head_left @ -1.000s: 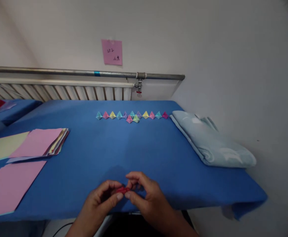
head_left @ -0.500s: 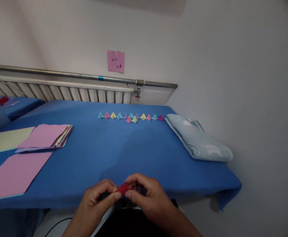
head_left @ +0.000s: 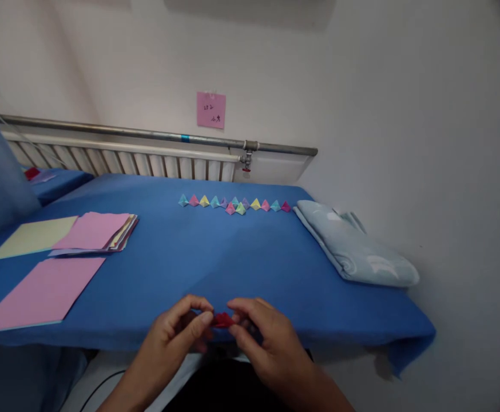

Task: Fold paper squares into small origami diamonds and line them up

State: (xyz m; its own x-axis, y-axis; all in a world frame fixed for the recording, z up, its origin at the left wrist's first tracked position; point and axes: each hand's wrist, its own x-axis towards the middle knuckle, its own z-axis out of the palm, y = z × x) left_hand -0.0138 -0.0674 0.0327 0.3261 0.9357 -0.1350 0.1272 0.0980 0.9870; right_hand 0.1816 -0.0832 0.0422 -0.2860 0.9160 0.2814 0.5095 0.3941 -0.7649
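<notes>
The small red piece point(head_left: 223, 320) is held between the 2 hands, its longer side going from left to right (its fine folds I cannot tell); the left hand point(head_left: 179, 331) pinches its left end, the right hand point(head_left: 268, 336) its right end, both equally near

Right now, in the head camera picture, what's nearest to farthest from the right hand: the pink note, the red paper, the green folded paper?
From the right hand:
1. Red paper: just to its left.
2. Green folded paper: ahead, on the blue cloth.
3. Pink note: up on the wall.
</notes>
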